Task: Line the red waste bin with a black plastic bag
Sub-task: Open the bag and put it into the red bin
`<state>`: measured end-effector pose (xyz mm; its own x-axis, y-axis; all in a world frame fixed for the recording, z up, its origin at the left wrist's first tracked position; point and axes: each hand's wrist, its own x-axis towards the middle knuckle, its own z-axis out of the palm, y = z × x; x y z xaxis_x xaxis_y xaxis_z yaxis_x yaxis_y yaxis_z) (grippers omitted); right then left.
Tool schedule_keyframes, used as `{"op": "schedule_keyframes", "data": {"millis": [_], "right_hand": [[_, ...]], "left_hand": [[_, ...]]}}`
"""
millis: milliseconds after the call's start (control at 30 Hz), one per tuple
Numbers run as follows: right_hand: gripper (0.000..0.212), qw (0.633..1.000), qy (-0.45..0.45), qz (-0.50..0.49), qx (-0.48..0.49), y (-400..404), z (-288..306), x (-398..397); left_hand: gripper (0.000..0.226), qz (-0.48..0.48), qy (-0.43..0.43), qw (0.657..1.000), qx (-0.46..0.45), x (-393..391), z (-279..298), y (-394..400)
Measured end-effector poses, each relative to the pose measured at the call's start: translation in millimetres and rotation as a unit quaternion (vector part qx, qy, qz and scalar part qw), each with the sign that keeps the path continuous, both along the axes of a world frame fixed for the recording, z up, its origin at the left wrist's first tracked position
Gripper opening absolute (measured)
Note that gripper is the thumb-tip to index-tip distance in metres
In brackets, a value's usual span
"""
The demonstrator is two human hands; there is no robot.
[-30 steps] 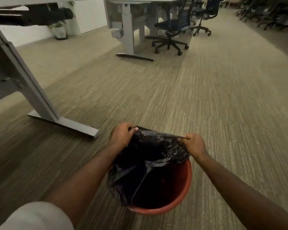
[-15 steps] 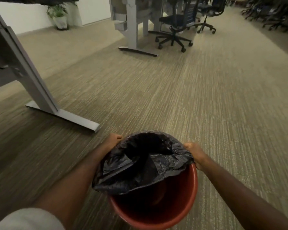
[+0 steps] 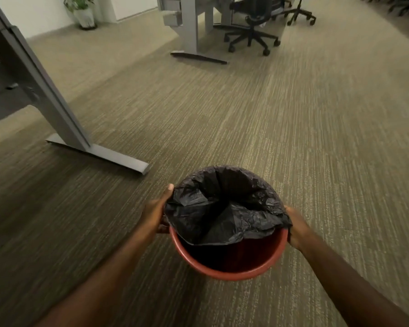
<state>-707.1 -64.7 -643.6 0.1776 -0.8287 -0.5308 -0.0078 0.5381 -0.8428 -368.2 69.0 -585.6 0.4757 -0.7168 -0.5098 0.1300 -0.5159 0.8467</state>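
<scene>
A round red waste bin (image 3: pixel 229 273) stands on the carpet in front of me. A crumpled black plastic bag (image 3: pixel 224 206) covers the far half of its mouth, folded over the far rim, while the near rim is bare red. My left hand (image 3: pixel 155 214) presses the bag's edge against the bin's left side, thumb pointing up. On the right side my right hand (image 3: pixel 296 228) holds the bag's edge at the rim. The bag's near edge sags loose inside the bin.
A grey desk leg with a flat foot (image 3: pixel 97 153) stands to the left of the bin. Farther back are another desk base (image 3: pixel 194 53), a black office chair (image 3: pixel 253 36) on casters and a potted plant (image 3: pixel 83 13) by the wall. Carpet lies all around.
Both hands have dropped from above the bin to its sides, pulling the bag's opening down over the far rim. The bag now spreads wider across the mouth.
</scene>
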Motion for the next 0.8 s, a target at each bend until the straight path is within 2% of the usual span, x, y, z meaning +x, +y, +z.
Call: {"op": "schedule_keyframes", "data": {"millis": [100, 133, 233, 300, 367, 433, 500, 567, 700, 800], "right_hand": [[0.027, 0.999, 0.047, -0.01, -0.006, 9, -1, -2], [0.028, 0.998, 0.056, -0.015, -0.006, 11, -2, -2], [0.03, 0.999, 0.038, -0.021, -0.008, 16, -1, -2], [0.031, 1.0, 0.012, -0.026, 0.0, 20, 2, -4], [0.03, 0.999, -0.003, -0.032, 0.003, 23, 3, -8], [0.029, 0.999, -0.013, -0.047, -0.001, 27, 4, -11], [0.031, 0.998, -0.02, -0.064, -0.009, 31, 6, -14], [0.031, 0.997, -0.015, -0.076, -0.024, 36, 10, -14], [0.035, 0.995, -0.004, -0.097, -0.034, 45, 10, -10], [0.032, 0.99, -0.04, -0.134, 0.015, 47, 4, -8]], "left_hand": [[0.094, 0.015, -0.083, 0.996, 0.01, -1, 11, 11], [0.091, 0.016, -0.124, 0.992, 0.016, -2, 14, 14], [0.058, -0.03, -0.234, 0.971, 0.047, -5, 17, 24], [0.032, -0.05, -0.24, 0.968, 0.053, -6, 17, 32], [0.019, -0.026, -0.146, 0.988, 0.038, -7, 19, 43], [0.014, 0.056, 0.03, 0.998, 0.001, -13, 20, 55], [0.01, 0.141, 0.196, 0.97, -0.034, -23, 19, 68], [0.014, 0.192, 0.302, 0.933, -0.048, -32, 17, 78], [0.027, 0.236, 0.394, 0.886, -0.063, -48, 13, 84], [0.032, 0.229, 0.396, 0.887, -0.062, -60, 4, 86]]}}
